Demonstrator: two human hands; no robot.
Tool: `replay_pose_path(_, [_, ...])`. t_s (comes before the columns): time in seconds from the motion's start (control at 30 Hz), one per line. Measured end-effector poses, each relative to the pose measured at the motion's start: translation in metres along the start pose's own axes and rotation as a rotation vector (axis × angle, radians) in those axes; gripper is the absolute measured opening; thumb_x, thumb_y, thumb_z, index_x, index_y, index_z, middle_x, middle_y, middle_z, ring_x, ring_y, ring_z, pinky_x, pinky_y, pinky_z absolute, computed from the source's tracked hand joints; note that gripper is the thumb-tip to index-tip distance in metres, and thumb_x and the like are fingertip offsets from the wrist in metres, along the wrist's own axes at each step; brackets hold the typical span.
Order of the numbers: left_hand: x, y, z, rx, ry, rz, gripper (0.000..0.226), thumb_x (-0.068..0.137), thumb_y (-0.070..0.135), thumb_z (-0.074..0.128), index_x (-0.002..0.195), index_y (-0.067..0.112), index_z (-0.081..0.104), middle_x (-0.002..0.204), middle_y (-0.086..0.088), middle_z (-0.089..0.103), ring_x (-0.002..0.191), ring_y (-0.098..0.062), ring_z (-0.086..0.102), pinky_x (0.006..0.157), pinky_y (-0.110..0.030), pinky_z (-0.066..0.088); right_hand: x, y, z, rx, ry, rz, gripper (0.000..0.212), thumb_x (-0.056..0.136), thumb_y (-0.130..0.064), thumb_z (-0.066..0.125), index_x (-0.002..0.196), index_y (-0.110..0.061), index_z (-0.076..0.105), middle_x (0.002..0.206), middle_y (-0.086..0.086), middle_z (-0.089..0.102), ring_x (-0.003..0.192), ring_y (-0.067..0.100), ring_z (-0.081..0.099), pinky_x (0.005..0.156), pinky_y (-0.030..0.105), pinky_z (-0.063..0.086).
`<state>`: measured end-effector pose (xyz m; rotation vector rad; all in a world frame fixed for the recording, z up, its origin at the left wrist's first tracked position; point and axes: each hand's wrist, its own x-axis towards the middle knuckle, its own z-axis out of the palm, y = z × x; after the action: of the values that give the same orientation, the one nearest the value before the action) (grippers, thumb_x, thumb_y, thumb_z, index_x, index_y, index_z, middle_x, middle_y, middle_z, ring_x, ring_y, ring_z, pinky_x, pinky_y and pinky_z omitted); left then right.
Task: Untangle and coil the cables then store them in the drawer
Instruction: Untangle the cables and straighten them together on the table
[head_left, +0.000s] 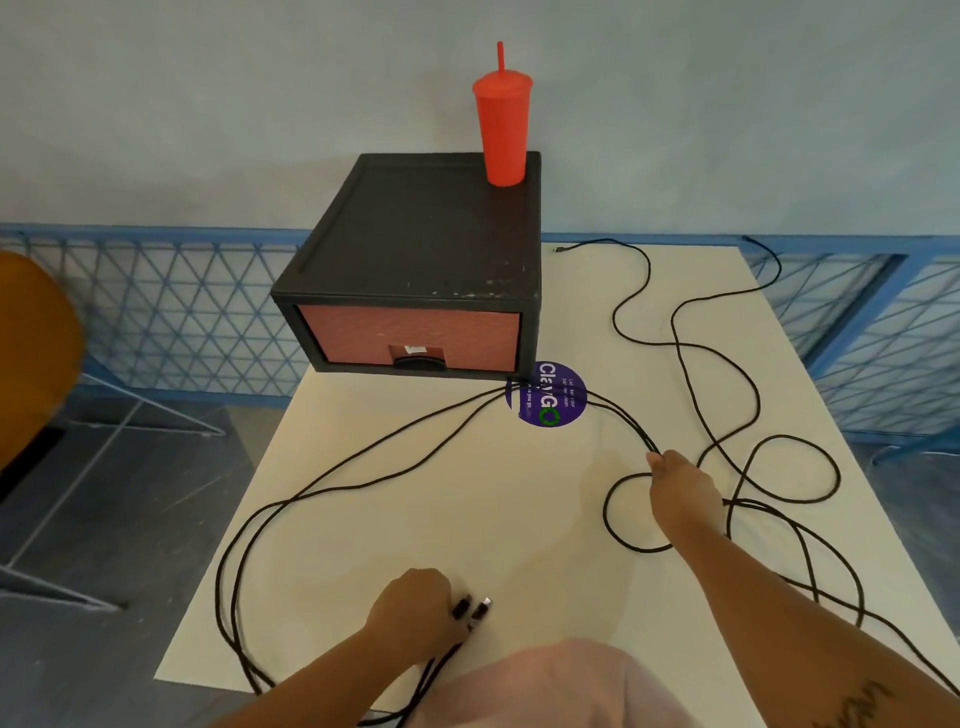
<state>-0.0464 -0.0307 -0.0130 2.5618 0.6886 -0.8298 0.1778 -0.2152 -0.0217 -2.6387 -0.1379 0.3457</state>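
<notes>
Near the closed drawer unit (415, 270), the left hand (410, 613) grips two cable plugs (470, 610); the right hand (683, 491) pinches black cable strands (363, 467); one red tumbler (503, 124) stands on top.

A pale blue-grey wall (208, 104) is filling the top of the view. Below it, a blue lattice railing (171, 301) is running across, behind a white bench (395, 519). Grey floor tiles (130, 493) are showing at left, where the edge of an orange-brown chair (36, 353) is intruding. Soft, even light is falling everywhere.
</notes>
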Motion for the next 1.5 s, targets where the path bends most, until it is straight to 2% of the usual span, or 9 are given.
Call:
replay_pose_path(0.1, [0.002,0.015,0.010,-0.008,-0.030,0.037,0.022,0.085,0.024,0.049,0.063,0.021,0.046,0.068,0.004,0.046,0.081,-0.023,0.054,0.068,-0.024,0.039,-0.004,-0.006,-0.001,0.019,-0.054,-0.034,0.032,0.100,-0.035,0.027,0.086,-0.012,0.044,0.075,0.006,0.051,0.072,0.024,0.047,0.054,0.027,0.033])
replay_pose_path(0.2, [0.006,0.029,0.019,0.002,-0.001,0.121,0.024,0.090,0.021,0.041,0.105,0.012,0.058,0.107,-0.009,0.059,0.107,-0.027,0.054,0.085,-0.031,0.041,-0.003,-0.012,0.000,0.021,-0.148,-0.100,0.032,0.100,-0.034,0.029,0.082,-0.012,0.046,0.079,0.007,0.053,0.077,0.025,0.049,0.065,0.030,0.037])
replay_pose_path(0.4, [0.038,0.055,0.019,0.033,0.072,0.326,0.035,0.091,0.010,0.038,0.124,0.012,0.050,0.120,-0.011,0.055,0.113,-0.029,0.052,0.095,-0.037,0.041,-0.012,-0.019,0.005,0.030,-0.329,-0.196,0.034,0.099,-0.034,0.035,0.079,-0.009,0.047,0.073,0.003,0.051,0.075,0.023,0.049,0.065,0.030,0.035])
replay_pose_path(0.83, [0.053,0.114,0.023,0.114,-0.062,0.728,0.043,0.086,0.029,0.032,0.111,0.012,0.063,0.120,-0.008,0.061,0.114,-0.023,0.051,0.094,-0.035,0.043,-0.006,-0.011,0.006,-0.018,-0.364,-0.229,0.035,0.098,-0.035,0.034,0.095,-0.006,0.055,0.093,0.012,0.064,0.084,0.026,0.058,0.070,0.032,0.041])
replay_pose_path(0.97, [0.057,0.110,0.007,-0.223,-0.079,0.655,0.011,0.076,0.019,0.061,0.072,0.010,0.056,0.076,-0.005,0.057,0.071,-0.013,0.049,0.064,-0.022,0.035,0.001,-0.009,0.007,0.002,-0.356,-0.219,0.033,0.098,-0.035,0.034,0.092,-0.009,0.054,0.086,0.009,0.061,0.080,0.024,0.056,0.068,0.031,0.040])
replay_pose_path(1.13, [0.062,0.085,-0.015,-0.097,-0.149,0.607,0.026,0.075,0.031,0.071,0.086,0.007,0.070,0.059,0.021,0.052,0.057,0.006,0.047,0.052,-0.009,0.032,0.010,-0.010,0.007,0.001,-0.338,-0.213,0.030,0.099,-0.035,0.033,0.086,-0.013,0.050,0.083,0.005,0.058,0.080,0.022,0.055,0.067,0.031,0.039])
replay_pose_path(1.3, [0.066,0.092,-0.007,-0.020,-0.042,0.603,0.003,0.075,0.009,0.054,0.074,0.011,0.055,0.067,0.005,0.045,0.075,-0.021,0.050,0.053,-0.019,0.027,0.013,-0.018,0.011,0.017,-0.351,-0.203,0.032,0.099,-0.035,0.032,0.092,-0.012,0.054,0.091,0.008,0.064,0.083,0.023,0.059,0.070,0.032,0.044])
replay_pose_path(1.4, [0.077,0.096,-0.009,-0.076,0.037,0.568,0.011,0.076,0.004,0.048,0.075,0.015,0.050,0.064,0.011,0.038,0.076,-0.018,0.044,0.053,-0.016,0.025,0.015,-0.016,0.010,0.032,-0.364,-0.187,0.032,0.098,-0.035,0.033,0.091,-0.012,0.054,0.081,0.002,0.059,0.080,0.021,0.057,0.069,0.031,0.043])
replay_pose_path(1.5, [0.089,0.094,-0.016,-0.017,0.120,0.584,0.013,0.077,0.004,0.045,0.085,0.013,0.051,0.081,-0.002,0.056,0.079,-0.023,0.047,0.055,-0.022,0.028,0.016,-0.014,0.008,0.071,-0.407,-0.176,0.027,0.097,-0.034,0.036,0.080,-0.019,0.049,0.075,-0.002,0.054,0.074,0.016,0.051,0.065,0.027,0.039])
